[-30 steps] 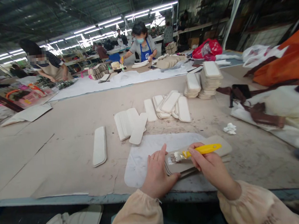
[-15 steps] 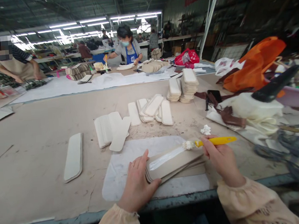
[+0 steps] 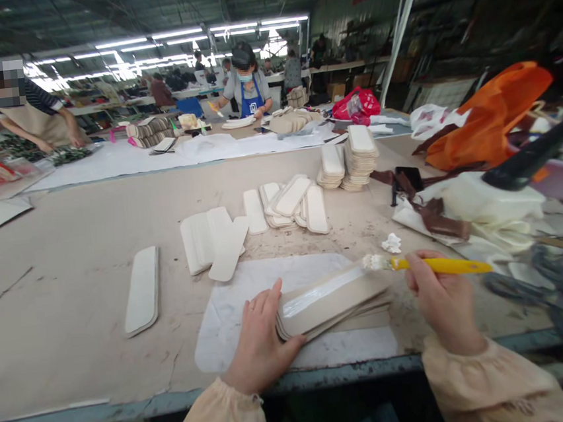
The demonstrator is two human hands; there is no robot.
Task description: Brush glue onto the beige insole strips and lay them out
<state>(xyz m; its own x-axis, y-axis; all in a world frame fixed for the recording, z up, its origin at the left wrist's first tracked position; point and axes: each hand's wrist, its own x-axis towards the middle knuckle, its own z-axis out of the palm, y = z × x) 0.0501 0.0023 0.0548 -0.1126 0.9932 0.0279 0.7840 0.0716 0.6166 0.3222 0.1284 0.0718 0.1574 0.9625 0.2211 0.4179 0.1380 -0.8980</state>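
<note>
My right hand (image 3: 441, 295) grips a brush (image 3: 446, 265) by its yellow handle. The brush's bristles, caked with white, are at the far right end of the top panel. That panel tops a stack of long beige panels with rounded corners (image 3: 340, 301), fanned slightly. A wet, shiny white streak runs along its length. Around the stack's left end my left hand (image 3: 261, 339) is closed, thumb on the near edge and fingers at the far side. Beneath the stack lies a white sheet (image 3: 214, 340). A white crumpled lump (image 3: 391, 243) sits just beyond the brush.
Loose white panels (image 3: 209, 241) lie ahead, with more panels (image 3: 293, 196) and two taller stacks (image 3: 360, 150) behind. A single panel piece (image 3: 142, 291) is at left. On the right are a white jug (image 3: 492, 200), scissors (image 3: 518, 288) and an orange bag (image 3: 486, 118). Co-workers stand across the table.
The brush has moved right, to the panel's far end, and the white streak has grown longer. My left hand stays on the stack.
</note>
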